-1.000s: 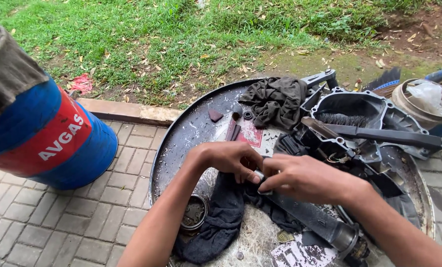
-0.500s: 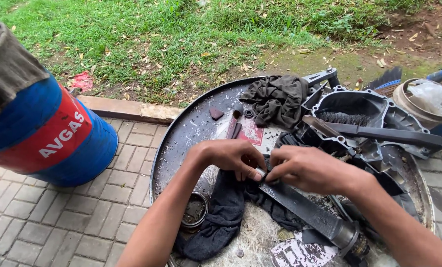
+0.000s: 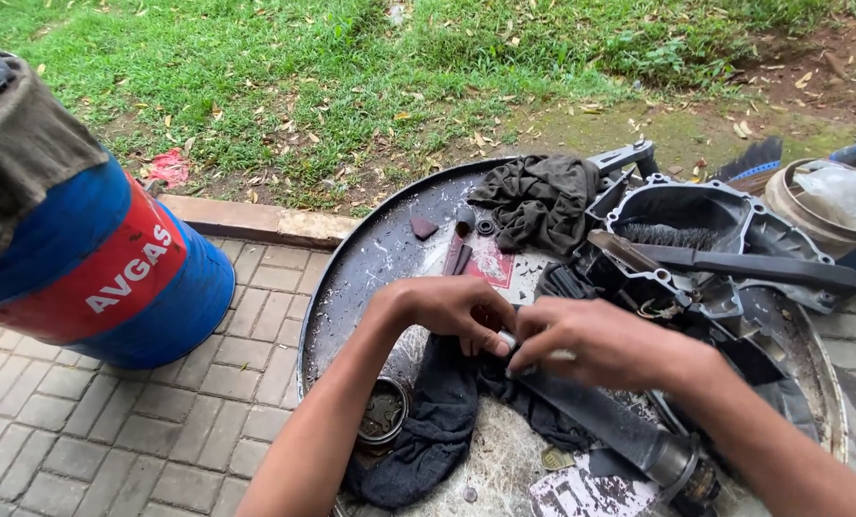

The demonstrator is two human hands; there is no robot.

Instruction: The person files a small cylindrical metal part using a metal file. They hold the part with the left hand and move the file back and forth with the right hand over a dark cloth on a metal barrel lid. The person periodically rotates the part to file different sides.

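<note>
Centrally: one long dark metal tube (image 3: 605, 421) on one round metal drum lid (image 3: 351, 278), long axis running from upper left to lower right, collar end toward viewer. Left hand (image 3: 452, 311) and right hand (image 3: 591, 340), fingers pinched together at tube's upper end. One dark rag (image 3: 428, 431) beneath. One grey cloth (image 3: 538, 196); one blue drum (image 3: 93, 258).

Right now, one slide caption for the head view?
Both hands, left hand and right hand, work a small pale part over a dark rag on a round drum top.
</note>
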